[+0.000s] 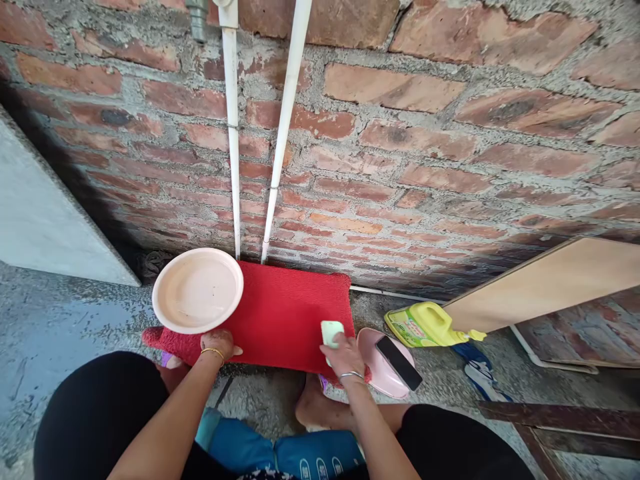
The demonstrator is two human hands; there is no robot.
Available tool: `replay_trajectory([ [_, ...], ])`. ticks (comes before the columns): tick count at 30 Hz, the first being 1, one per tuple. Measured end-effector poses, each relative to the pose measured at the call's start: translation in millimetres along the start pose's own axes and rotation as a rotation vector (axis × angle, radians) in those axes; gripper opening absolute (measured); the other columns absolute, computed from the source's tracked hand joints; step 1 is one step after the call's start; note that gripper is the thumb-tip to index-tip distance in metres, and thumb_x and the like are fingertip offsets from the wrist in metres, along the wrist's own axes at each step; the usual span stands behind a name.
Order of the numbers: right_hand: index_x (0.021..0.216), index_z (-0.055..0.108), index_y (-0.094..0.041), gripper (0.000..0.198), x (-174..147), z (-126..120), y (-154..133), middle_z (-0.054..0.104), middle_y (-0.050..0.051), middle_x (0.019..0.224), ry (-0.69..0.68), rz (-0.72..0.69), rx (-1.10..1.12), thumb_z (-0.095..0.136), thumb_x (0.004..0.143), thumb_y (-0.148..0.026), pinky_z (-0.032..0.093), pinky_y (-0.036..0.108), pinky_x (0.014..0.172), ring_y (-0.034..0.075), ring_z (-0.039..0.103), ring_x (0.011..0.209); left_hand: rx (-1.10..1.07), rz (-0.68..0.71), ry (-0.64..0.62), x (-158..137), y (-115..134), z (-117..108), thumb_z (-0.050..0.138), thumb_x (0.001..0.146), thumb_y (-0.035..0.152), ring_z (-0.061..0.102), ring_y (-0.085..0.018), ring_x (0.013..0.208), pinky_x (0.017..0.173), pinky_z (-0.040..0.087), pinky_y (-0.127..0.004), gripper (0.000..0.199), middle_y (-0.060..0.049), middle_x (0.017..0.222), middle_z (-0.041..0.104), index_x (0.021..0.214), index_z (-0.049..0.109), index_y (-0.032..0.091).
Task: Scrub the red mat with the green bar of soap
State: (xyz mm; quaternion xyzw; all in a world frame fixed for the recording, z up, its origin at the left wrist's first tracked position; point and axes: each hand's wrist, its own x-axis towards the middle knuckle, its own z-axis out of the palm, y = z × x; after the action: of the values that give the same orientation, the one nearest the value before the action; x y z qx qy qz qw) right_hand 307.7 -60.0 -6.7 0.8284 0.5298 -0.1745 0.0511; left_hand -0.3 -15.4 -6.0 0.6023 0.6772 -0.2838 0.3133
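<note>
Gripping right hand (345,358): fingers clamped on pale green block (332,330), over right side of red cloth (290,313).
Pale green block: likely light, slippery; pinch its sides.
Red cloth: soft, probably heavy if wet.
Left hand (219,344): at near edge; fingers, I can't tell.

Washing area, basin (185,327), detergent bottle (417,323), brick wall (400,140)

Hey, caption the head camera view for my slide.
Left hand by a pale basin; right hand holding a pale green bar over red cloth.
</note>
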Motion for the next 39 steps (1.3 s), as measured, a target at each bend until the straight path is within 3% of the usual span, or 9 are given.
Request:
replay_trajectory([
  [5,0.1,0.062,-0.027,0.03,-15,21,-94,0.053,0.003,0.107,-0.099,-0.256,0.077,0.069,0.073,-0.036,0.04,0.026,0.078,0.018,0.057,0.095,-0.019,-0.046,-0.001,-2,3,-1,0.068,0.075,0.051,0.064,-0.033,0.112,0.082,0.053,-0.04,0.051,-0.018,0.123,0.067,0.113,0.07,0.018],
  [8,0.101,0.062,-0.027,0.03,-17,27,-114,0.054,0.003,0.108,-0.149,-0.345,0.043,0.069,0.072,-0.034,0.04,0.026,0.079,0.019,0.057,0.097,-0.046,-0.078,0.016,-5,4,-1,0.069,0.074,0.051,0.063,-0.031,0.113,0.083,0.052,-0.039,0.051,-0.017,0.123,0.067,0.114,0.07,0.019],
  [16,0.095,0.061,-0.022,0.02,11,-23,16,0.061,0.009,0.097,-0.113,0.068,-0.083,0.059,0.079,-0.036,0.044,0.032,0.08,0.025,0.06,0.099,-0.135,-0.109,0.045,-5,3,1,0.075,0.068,0.044,0.063,-0.033,0.111,0.08,0.051,-0.041,0.049,-0.018,0.119,0.069,0.111,0.071,0.02],
  [19,0.091,0.06,-0.023,0.02,8,-39,34,0.063,0.01,0.093,-0.083,0.128,-0.046,0.058,0.08,-0.04,0.044,0.033,0.079,0.027,0.06,0.101,-0.169,-0.111,0.052,-5,2,0,0.078,0.064,0.044,0.063,-0.034,0.11,0.078,0.051,-0.042,0.051,-0.018,0.118,0.069,0.109,0.071,0.021],
  [22,0.096,0.06,-0.022,0.025,1,-38,0,0.059,0.008,0.1,-0.051,0.009,-0.009,0.061,0.08,-0.042,0.043,0.03,0.082,0.022,0.06,0.099,-0.169,-0.116,0.055,-5,1,0,0.079,0.063,0.043,0.063,-0.035,0.111,0.078,0.051,-0.042,0.052,-0.018,0.118,0.069,0.11,0.071,0.02],
  [28,0.097,0.063,-0.026,0.025,-10,4,-126,0.054,0.004,0.107,-0.102,-0.355,0.013,0.068,0.075,-0.035,0.04,0.026,0.079,0.018,0.058,0.095,-0.146,-0.106,0.065,-4,0,3,0.076,0.067,0.046,0.064,-0.032,0.11,0.08,0.051,-0.041,0.051,-0.017,0.119,0.069,0.111,0.07,0.019],
  [31,0.099,0.063,-0.026,0.026,-5,19,-152,0.054,0.005,0.108,-0.125,-0.451,-0.022,0.069,0.074,-0.032,0.04,0.028,0.08,0.019,0.056,0.096,-0.128,-0.093,0.09,-3,0,4,0.074,0.068,0.048,0.062,-0.032,0.114,0.082,0.051,-0.04,0.053,-0.016,0.122,0.068,0.112,0.069,0.019],
  [34,0.099,0.063,-0.025,0.025,9,16,-130,0.054,0.006,0.108,-0.126,-0.399,-0.035,0.068,0.076,-0.033,0.04,0.028,0.082,0.019,0.057,0.096,-0.118,-0.103,0.078,-2,1,4,0.074,0.069,0.049,0.061,-0.031,0.115,0.084,0.05,-0.04,0.053,-0.017,0.122,0.068,0.112,0.069,0.019],
  [39,0.098,0.062,-0.026,0.026,46,-8,-25,0.058,0.007,0.101,-0.07,-0.049,-0.015,0.064,0.078,-0.042,0.045,0.032,0.082,0.021,0.06,0.091,-0.118,-0.128,0.074,-1,3,4,0.075,0.069,0.051,0.062,-0.031,0.113,0.084,0.05,-0.039,0.054,-0.019,0.119,0.068,0.111,0.07,0.017],
])
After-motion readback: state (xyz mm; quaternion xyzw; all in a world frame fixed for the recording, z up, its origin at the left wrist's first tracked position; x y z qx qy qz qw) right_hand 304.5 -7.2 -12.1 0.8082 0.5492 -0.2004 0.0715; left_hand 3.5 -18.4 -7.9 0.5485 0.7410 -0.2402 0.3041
